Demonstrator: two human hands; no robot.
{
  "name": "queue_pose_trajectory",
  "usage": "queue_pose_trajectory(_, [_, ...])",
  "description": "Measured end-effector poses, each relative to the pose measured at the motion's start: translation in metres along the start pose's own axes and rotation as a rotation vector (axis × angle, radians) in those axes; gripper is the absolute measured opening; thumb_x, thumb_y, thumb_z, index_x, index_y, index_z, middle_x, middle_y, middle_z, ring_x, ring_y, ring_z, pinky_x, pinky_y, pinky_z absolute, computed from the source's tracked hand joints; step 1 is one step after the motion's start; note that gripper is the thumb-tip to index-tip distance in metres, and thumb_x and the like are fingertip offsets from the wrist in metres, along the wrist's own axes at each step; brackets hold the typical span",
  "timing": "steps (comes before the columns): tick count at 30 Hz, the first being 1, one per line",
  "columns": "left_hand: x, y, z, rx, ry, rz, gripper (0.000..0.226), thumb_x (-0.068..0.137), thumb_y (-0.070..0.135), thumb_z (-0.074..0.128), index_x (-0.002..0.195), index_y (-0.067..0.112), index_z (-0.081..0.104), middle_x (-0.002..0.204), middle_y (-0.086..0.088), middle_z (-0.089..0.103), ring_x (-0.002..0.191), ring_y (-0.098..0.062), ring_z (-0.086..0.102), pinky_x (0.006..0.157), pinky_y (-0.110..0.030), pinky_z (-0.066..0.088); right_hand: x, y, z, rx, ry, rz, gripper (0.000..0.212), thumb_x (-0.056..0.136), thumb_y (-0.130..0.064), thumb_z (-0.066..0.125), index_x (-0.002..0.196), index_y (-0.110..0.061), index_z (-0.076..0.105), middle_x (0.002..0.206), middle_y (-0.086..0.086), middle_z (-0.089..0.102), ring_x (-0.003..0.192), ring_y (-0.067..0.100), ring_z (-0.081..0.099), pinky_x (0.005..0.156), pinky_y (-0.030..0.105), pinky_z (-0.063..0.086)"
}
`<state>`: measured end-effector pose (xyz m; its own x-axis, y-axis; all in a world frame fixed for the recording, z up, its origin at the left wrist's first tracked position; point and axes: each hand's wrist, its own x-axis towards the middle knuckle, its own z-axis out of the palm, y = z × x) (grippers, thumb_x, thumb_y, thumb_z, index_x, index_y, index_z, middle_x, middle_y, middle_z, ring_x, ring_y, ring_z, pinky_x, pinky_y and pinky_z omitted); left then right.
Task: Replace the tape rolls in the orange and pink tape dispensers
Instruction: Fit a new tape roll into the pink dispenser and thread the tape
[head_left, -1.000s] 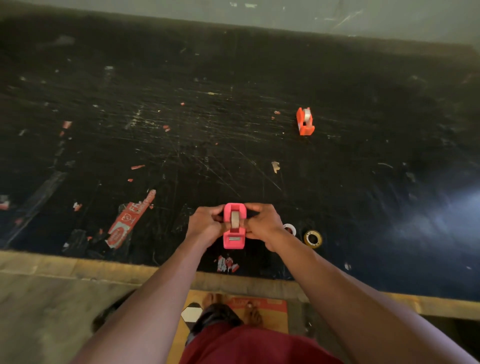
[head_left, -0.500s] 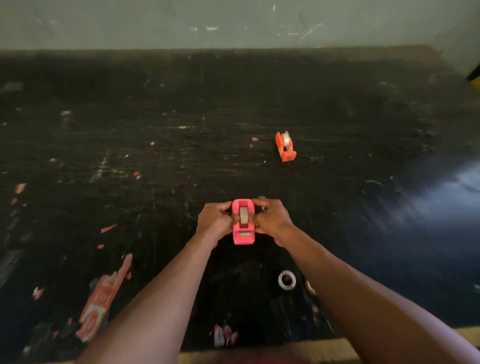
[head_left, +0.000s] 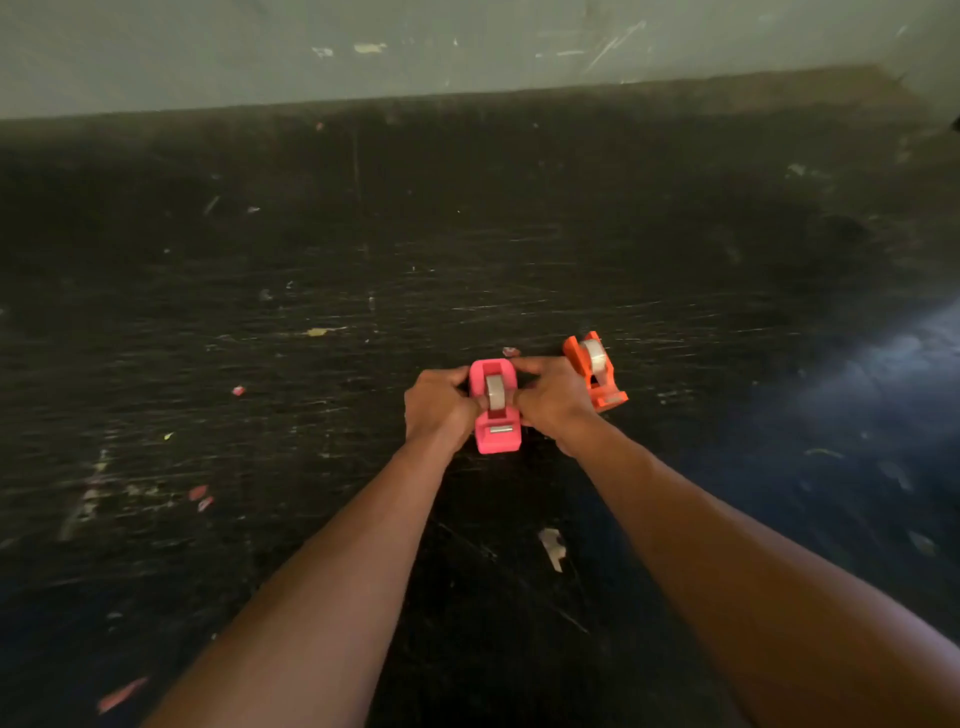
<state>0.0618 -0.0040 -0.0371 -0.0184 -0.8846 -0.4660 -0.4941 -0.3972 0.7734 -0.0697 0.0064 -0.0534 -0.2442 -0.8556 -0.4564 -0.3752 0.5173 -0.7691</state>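
The pink tape dispenser (head_left: 496, 410) is held between both hands over the black table, with a clear tape roll (head_left: 495, 391) seated in its slot. My left hand (head_left: 439, 408) grips its left side and my right hand (head_left: 553, 402) grips its right side, fingers curled around the body. The orange tape dispenser (head_left: 597, 371) stands on the table just right of my right hand, also carrying a clear roll. Whether the pink dispenser touches the table I cannot tell.
The scratched black tabletop (head_left: 363, 260) reaches back to a grey-green wall (head_left: 467, 47). Small paper and tape scraps lie scattered, such as a pale scrap (head_left: 551, 545) near my right forearm and pink bits (head_left: 200, 496) at left.
Both hands carried the pink dispenser forward across the table until it sits beside the orange one. The loose rolls and the table's near edge have dropped out of view.
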Motion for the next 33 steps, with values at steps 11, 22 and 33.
queue_pose_trajectory(11, [0.02,-0.005,0.005,-0.073,-0.003,-0.116,0.044,0.087,0.01,0.073,0.128,0.024,0.067,0.124,-0.004,0.071,0.109,-0.02,0.068,0.096,-0.041,0.058,0.005,0.004,-0.001,-0.048,0.05,-0.078,0.051,0.084,-0.015,0.074,0.132,-0.021,0.06,0.125,0.005,0.069,0.115,0.021,0.065,0.1,0.046,0.053])
queue_pose_trajectory(22, [0.018,-0.004,0.009,-0.001,0.023,-0.084,0.039,0.091,0.017,0.07,0.128,0.025,0.067,0.119,-0.006,0.071,0.105,-0.023,0.069,0.092,-0.041,0.06,-0.031,-0.012,-0.006,-0.635,0.084,-0.461,0.034,0.092,-0.009,0.059,0.122,-0.021,0.068,0.125,0.008,0.062,0.117,0.027,0.055,0.107,0.045,0.037])
queue_pose_trajectory(33, [0.017,-0.004,0.006,0.003,0.002,-0.079,0.035,0.092,0.02,0.068,0.126,0.028,0.069,0.116,-0.003,0.073,0.104,-0.021,0.07,0.093,-0.042,0.059,-0.03,-0.039,-0.007,-0.854,0.02,-0.468,0.018,0.09,-0.008,0.063,0.106,-0.013,0.07,0.119,0.007,0.056,0.106,0.022,0.057,0.09,0.034,0.047])
